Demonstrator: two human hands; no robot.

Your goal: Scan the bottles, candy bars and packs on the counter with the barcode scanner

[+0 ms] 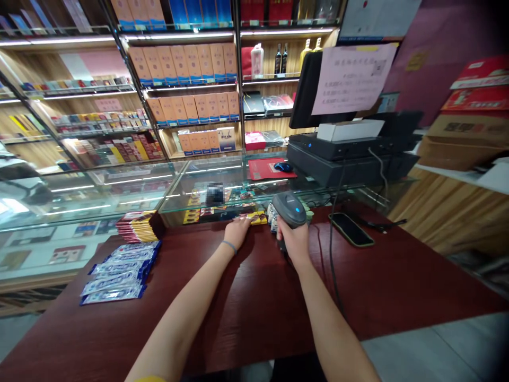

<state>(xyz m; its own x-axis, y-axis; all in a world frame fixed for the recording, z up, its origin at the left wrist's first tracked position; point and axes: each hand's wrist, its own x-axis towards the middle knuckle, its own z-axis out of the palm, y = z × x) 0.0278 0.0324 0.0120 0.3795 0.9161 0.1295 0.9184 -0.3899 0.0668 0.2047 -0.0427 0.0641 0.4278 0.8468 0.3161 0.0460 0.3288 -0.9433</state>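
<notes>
My right hand point(297, 243) is wrapped round the handle of a dark grey barcode scanner point(289, 208) with a small blue light on its head. To its left, my left hand point(237, 232), a grey band at the wrist, grips a small yellow packet point(259, 217) at the counter's back edge. Its fingertips are partly hidden by the hand. Just behind the scanner stand several small whitish packets point(272, 216), partly covered by it. Blue-and-white wrapped sachets point(115, 276) lie overlapping in a row at the left, in front of a stack of red-and-yellow packs point(137, 225).
A dark red counter point(246, 302) spans the front. Behind it is a glass display case point(186, 196) with a mouse point(282, 166) on a red mat. A monitor point(304, 90) and black till point(342, 159) stand right. A phone point(352, 229) lies near the scanner's cable point(331, 254).
</notes>
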